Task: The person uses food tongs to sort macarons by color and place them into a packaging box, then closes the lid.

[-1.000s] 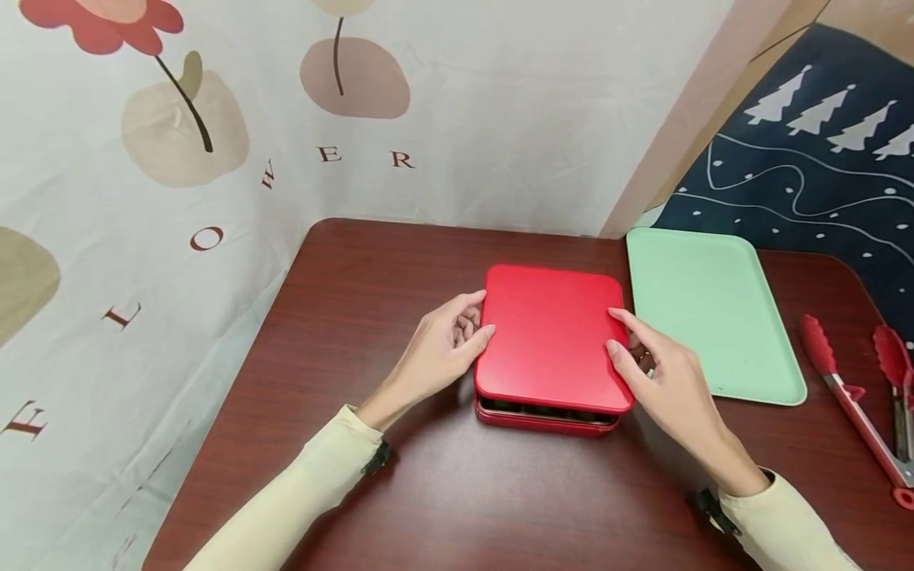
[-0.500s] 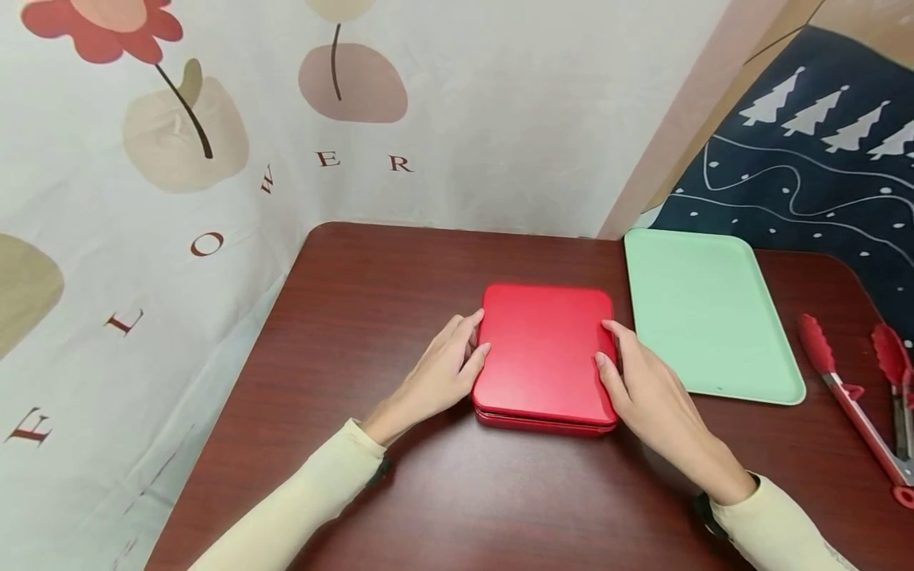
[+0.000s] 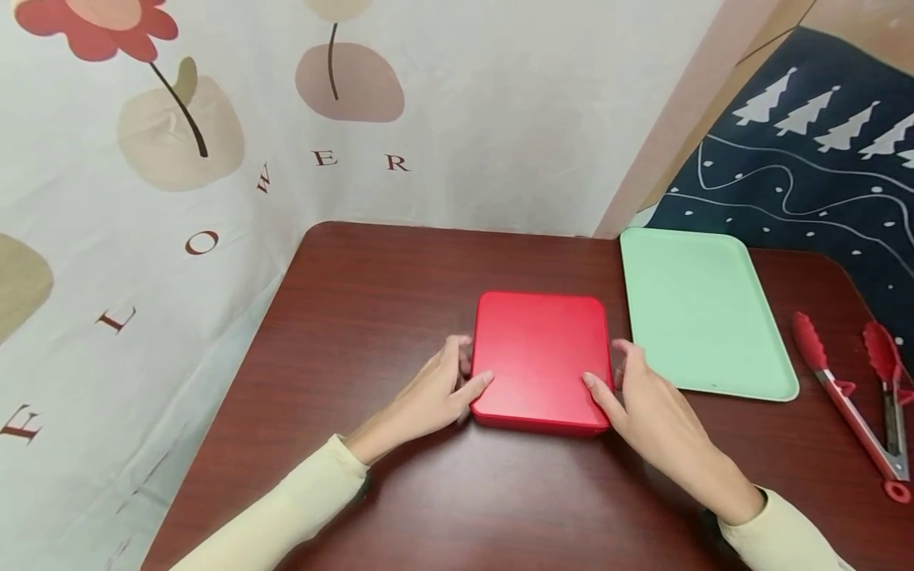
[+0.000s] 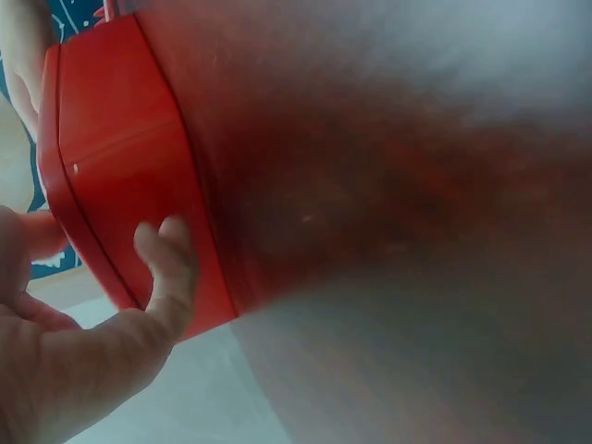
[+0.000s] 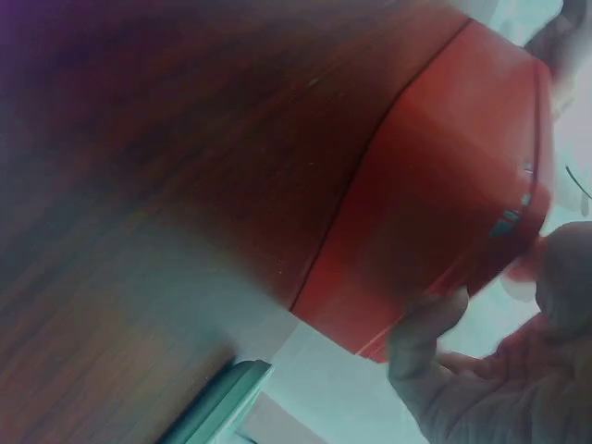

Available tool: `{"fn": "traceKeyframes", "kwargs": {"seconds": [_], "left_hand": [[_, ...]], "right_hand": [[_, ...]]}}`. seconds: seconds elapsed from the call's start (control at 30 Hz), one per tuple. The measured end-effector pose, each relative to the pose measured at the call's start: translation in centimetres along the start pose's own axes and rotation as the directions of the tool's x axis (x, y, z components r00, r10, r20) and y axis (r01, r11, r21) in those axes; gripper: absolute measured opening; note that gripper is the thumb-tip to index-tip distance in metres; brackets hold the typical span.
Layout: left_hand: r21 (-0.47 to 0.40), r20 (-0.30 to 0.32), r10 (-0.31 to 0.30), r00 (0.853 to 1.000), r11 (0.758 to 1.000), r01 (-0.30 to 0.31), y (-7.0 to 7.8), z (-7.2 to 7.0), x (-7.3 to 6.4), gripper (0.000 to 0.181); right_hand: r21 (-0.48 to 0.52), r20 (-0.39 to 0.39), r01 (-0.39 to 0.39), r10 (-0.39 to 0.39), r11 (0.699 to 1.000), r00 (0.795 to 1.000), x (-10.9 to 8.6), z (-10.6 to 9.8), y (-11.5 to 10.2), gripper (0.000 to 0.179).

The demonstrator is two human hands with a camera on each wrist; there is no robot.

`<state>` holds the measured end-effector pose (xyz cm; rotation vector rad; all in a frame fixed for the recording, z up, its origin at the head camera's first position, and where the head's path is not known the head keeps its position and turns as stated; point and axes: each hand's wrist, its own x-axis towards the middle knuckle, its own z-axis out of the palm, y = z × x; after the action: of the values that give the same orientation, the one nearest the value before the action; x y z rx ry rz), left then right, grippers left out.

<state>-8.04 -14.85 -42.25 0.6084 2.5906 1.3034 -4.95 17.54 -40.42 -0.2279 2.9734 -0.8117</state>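
Note:
In the head view a square red tin (image 3: pixel 543 349) with rounded corners stands on the table, its lid down flush over the body. My left hand (image 3: pixel 421 404) is at the near left edge, thumb on the lid and fingers beside the wall. On the opposite side my right hand (image 3: pixel 660 416) has its thumb on the lid too, its index finger lifted just off the edge. The left wrist view shows loosely bent fingers (image 4: pixel 171 264) in front of the tin's side wall (image 4: pixel 129 148). From the right wrist, a fingertip (image 5: pixel 444 314) overlaps the tin's lower corner. The contents are hidden.
A mint green tray (image 3: pixel 703 317) lies to the right of the tin. Red-tipped tongs (image 3: pixel 850 408) lie spread near the right edge of the brown table (image 3: pixel 357 317). A printed white cloth (image 3: pixel 500 127) hangs along the back and left.
The lid has come down toward me onto the tin, closing the dark gap along its front. Both hands have moved nearer with it, and their fingers have loosened from the lid's sides.

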Motion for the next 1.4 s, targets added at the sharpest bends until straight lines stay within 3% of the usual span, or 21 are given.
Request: {"fn": "traceKeyframes", "kwargs": {"seconds": [0.1,0.2,0.43,0.67,0.8,0.83,0.93,1.07,1.13,1.17,1.27,1.37,1.4], "left_hand": [[-0.005,0.084,-0.08,0.993,0.997,0.08,0.7,-0.4,-0.8,0.034],[0.039,0.124,-0.092,0.988,0.995,0.088,0.9,-0.3,-0.8,0.033],[0.043,0.104,-0.083,0.991,0.996,0.079,1.2,0.2,-0.3,0.028],[-0.033,0.081,-0.11,0.991,0.993,0.113,1.2,0.3,-0.2,0.03],[-0.047,0.11,-0.088,0.99,0.995,0.093,0.9,0.2,0.3,0.031],[-0.042,0.116,-0.06,0.991,0.997,0.065,-0.2,0.3,0.7,0.033],[0.004,0.171,-0.094,0.981,0.995,0.095,-0.7,-0.7,2.6,0.037],[0.013,0.195,-0.215,0.957,0.976,0.216,-1.4,-1.7,7.4,0.042],[-0.022,0.163,-0.219,0.962,0.974,0.225,-3.0,-1.4,9.8,0.042],[-0.044,0.14,-0.204,0.969,0.976,0.212,-4.4,-1.1,11.0,0.043],[-0.04,0.045,-0.121,0.992,0.992,0.123,-5.0,-0.7,12.4,0.033],[0.025,-0.054,-0.021,0.998,0.999,0.023,-3.6,-0.6,12.7,0.019],[0.051,-0.085,0.001,0.996,0.999,0.003,-2.4,-0.8,12.5,0.017]], "right_hand": [[0.031,0.078,-0.054,0.052,0.998,0.996,-0.6,-0.6,0.5,0.051],[0.065,0.127,-0.032,0.024,0.997,0.992,-0.9,-0.9,1.0,0.048],[0.203,0.204,-0.043,0.0,0.978,0.979,-1.0,-0.8,1.5,0.041],[0.248,0.16,-0.055,0.015,0.967,0.987,-1.3,-0.2,1.7,0.04],[0.257,0.21,-0.068,0.013,0.964,0.978,-0.5,-0.8,2.3,0.042],[0.258,0.229,-0.07,0.01,0.963,0.973,0.1,-1.2,2.6,0.043],[0.265,0.28,-0.1,0.022,0.959,0.96,2.9,-2.4,3.2,0.045],[0.306,0.27,-0.116,0.03,0.945,0.962,7.8,-3.0,4.0,0.043],[0.329,0.254,-0.112,0.027,0.938,0.967,9.4,-2.6,4.3,0.045],[0.338,0.244,-0.106,0.022,0.935,0.97,9.9,-2.3,4.5,0.046],[0.329,0.192,-0.081,0.017,0.941,0.981,10.6,-1.9,4.6,0.036],[0.307,0.126,-0.057,0.019,0.95,0.992,10.8,-2.2,4.5,0.028],[0.305,0.11,-0.057,0.024,0.951,0.994,10.9,-2.4,4.3,0.03]]}}
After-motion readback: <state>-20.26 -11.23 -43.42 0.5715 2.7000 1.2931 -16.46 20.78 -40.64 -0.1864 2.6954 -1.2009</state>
